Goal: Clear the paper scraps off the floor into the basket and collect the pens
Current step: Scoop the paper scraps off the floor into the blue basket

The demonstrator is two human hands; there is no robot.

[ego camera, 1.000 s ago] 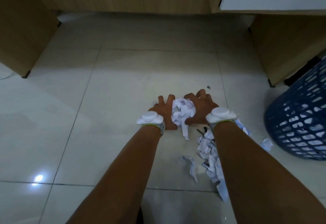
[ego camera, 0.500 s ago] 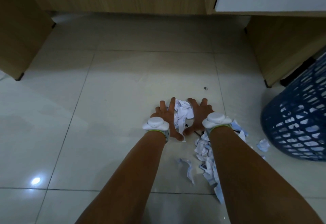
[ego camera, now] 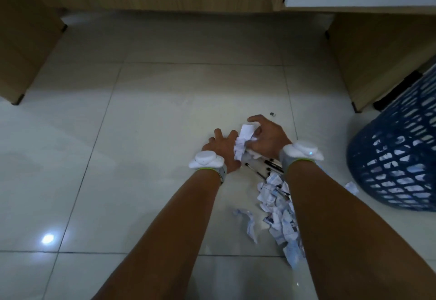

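Your right hand is curled round a bunch of paper, with the thumb hooked over its far end. Your left hand is open, its fingers stretched out, and it presses against the bunch's other side. The bunch sits between both palms, low over the middle of the floor.

On your side of the hands, a few dark pens lie on the tile, partly hidden by your right wrist. From there a heap of scraps trails toward the near edge of the floor, along and partly under your right forearm. A twisted strip lies just to the heap's left.

The blue basket stands upright at the right edge, with white paper showing through its holes. One stray scrap lies near its foot.
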